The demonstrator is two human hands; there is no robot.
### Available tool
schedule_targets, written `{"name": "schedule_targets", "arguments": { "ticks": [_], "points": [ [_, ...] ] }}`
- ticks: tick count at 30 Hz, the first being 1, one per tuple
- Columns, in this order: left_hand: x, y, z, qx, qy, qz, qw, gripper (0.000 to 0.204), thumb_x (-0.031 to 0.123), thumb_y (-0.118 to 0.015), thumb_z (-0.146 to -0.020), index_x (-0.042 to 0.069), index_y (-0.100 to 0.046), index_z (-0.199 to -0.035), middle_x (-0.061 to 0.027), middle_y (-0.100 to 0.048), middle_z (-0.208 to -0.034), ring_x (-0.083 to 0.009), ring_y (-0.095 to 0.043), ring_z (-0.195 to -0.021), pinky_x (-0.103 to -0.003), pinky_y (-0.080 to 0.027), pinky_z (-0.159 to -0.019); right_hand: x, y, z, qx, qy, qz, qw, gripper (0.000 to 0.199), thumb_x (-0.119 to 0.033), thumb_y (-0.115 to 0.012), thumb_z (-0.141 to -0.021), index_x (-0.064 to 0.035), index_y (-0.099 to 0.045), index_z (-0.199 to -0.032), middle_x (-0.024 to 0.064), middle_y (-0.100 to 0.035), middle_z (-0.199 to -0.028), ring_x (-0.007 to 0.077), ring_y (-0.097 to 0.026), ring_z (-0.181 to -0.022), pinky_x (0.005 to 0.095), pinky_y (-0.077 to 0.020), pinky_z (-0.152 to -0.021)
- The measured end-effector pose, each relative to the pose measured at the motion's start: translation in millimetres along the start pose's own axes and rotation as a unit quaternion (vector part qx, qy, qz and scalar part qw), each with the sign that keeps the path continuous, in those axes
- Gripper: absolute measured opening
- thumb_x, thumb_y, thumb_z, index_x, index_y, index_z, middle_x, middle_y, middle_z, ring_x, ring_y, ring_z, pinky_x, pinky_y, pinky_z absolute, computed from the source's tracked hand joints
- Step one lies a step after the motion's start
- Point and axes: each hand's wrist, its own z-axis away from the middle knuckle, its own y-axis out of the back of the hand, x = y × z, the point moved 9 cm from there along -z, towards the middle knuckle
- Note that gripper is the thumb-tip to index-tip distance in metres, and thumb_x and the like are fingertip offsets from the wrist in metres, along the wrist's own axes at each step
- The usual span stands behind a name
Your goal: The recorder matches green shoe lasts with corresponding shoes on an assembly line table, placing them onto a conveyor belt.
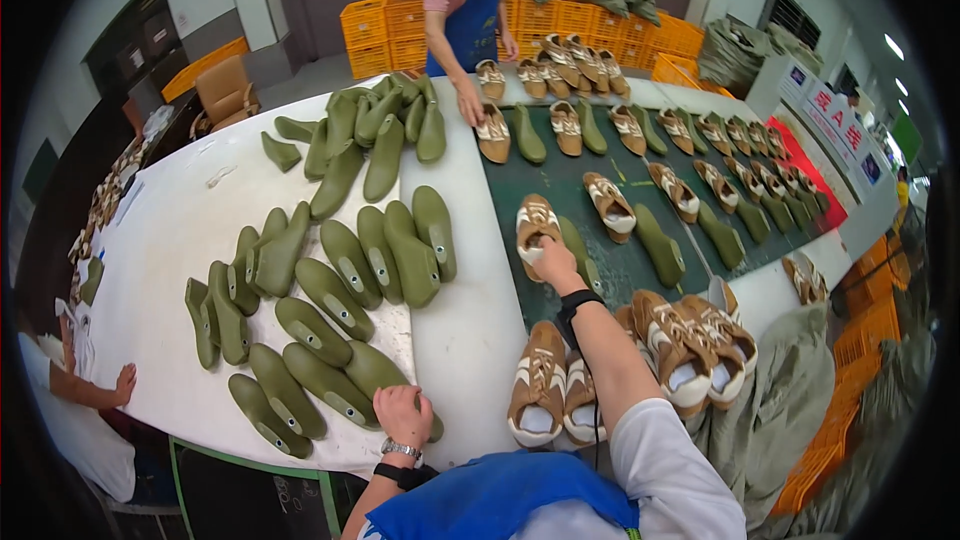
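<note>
On the white counter (470, 340) and its dark green belt (620, 270), we judged pairing of shoe and last under way. Our right hand (556, 262) had its grip closed on a tan shoe (535, 225) on the belt; our left hand (402, 415) gripped a green last (372, 370) at the counter's near edge. Next, we judged, the last needed seating in a shoe.
</note>
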Motion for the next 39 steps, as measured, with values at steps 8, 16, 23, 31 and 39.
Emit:
{"name": "schedule_targets", "arguments": {
  "ticks": [8, 16, 23, 31, 39],
  "points": [
    [-0.8, 4.7, -3.3, 0.008, 0.02, 0.004, 1.0, 0.007, 0.012, -0.059, -0.067, 0.008, -0.062, -0.073, -0.0073, -0.06, -0.075, -0.0266, -0.053, -0.083, -0.044, -0.036, -0.091, 13.5, -41.0, -55.4, 0.003, 0.044, -0.198, 0.979, 0.044, -0.006, -0.063, -0.071, -0.0079, -0.051, -0.113, 0.0159, -0.05, -0.119, 0.0332, -0.047, -0.112, 0.0399, -0.0418, -0.09],
    [0.4, -2.0, -5.3, 0.01, 0.005, 0.011, 1.0, 0.006, 0.012, -0.059, -0.068, 0.008, -0.061, -0.072, -0.0078, -0.059, -0.075, -0.0273, -0.053, -0.082, -0.044, -0.036, -0.091, -42.0, -22.3, 12.7, 0.008, 0.13, -0.268, 0.955, 0.028, -0.008, -0.052, -0.077, -0.0063, -0.06, -0.104, 0.0161, -0.064, -0.087, 0.0313, -0.061, -0.083, 0.0379, -0.0485, -0.075],
    [-3.6, 16.1, 7.2, 0.078, -0.019, -0.006, 0.997, 0.033, 0.009, -0.06, -0.063, 0.004, -0.058, -0.095, -0.0152, -0.053, -0.107, -0.0331, -0.047, -0.104, -0.044, -0.034, -0.094, -155.4, -10.7, 221.2, -0.384, 0.4, -0.137, 0.821, 0.036, -0.017, -0.055, -0.081, -0.0077, -0.054, -0.116, 0.0163, -0.064, -0.094, 0.0315, -0.062, -0.081, 0.037, -0.0481, -0.075],
    [-84.3, -30.3, 60.0, -0.008, 0.314, 0.339, 0.887, 0.068, 0.001, -0.061, -0.064, 0.004, -0.035, -0.127, -0.0265, -0.023, -0.138, -0.0377, -0.026, -0.129, -0.036, -0.024, -0.106, -72.9, 1.7, 279.9, -0.292, 0.359, -0.039, 0.886, 0.042, -0.02, -0.062, -0.077, -0.0054, -0.054, -0.115, 0.0168, -0.058, -0.103, 0.0341, -0.055, -0.096, 0.0385, -0.0444, -0.084],
    [10.0, -56.6, 56.0, -0.306, 0.055, 0.383, 0.87, 0.06, 0.008, -0.063, -0.075, 0.01, -0.037, -0.129, -0.0235, -0.023, -0.142, -0.032, -0.017, -0.135, -0.035, -0.021, -0.108, -119.7, -6.6, 299.1, -0.26, 0.385, -0.159, 0.871, 0.061, -0.034, -0.061, -0.08, -0.0077, -0.038, -0.13, 0.021, -0.047, -0.119, 0.0382, -0.049, -0.106, 0.0425, -0.0408, -0.089]
  ]
}}
